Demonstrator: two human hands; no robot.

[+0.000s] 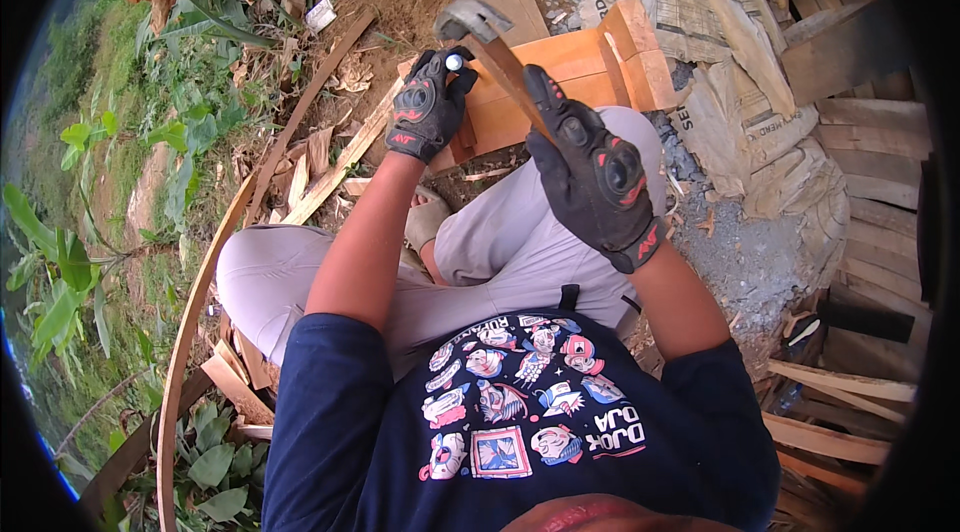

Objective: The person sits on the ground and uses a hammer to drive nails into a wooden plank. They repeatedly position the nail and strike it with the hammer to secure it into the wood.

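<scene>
My right hand (pixel 597 172), in a black glove with red marks, grips the wooden handle of a hammer (pixel 512 72). The metal head is raised up and to the left, close above my left hand (pixel 428 104). That hand wears a matching glove and is closed round an upright thing with a round white end (pixel 454 63); the rest of it is hidden by the fingers. Under both hands lies an orange-brown wooden workpiece (pixel 560 57) made of flat boards, with a raised board at its right end. My left hand is over its left end.
A flat board (pixel 508 7) lies on the soil beyond the workpiece. Wood strips and shavings (pixel 318 167) lie at left, beside a long curved strip (pixel 200 312) and green plants. Pale sacks (pixel 740 82) and stacked planks (pixel 880 192) are at right. My bent legs are close below.
</scene>
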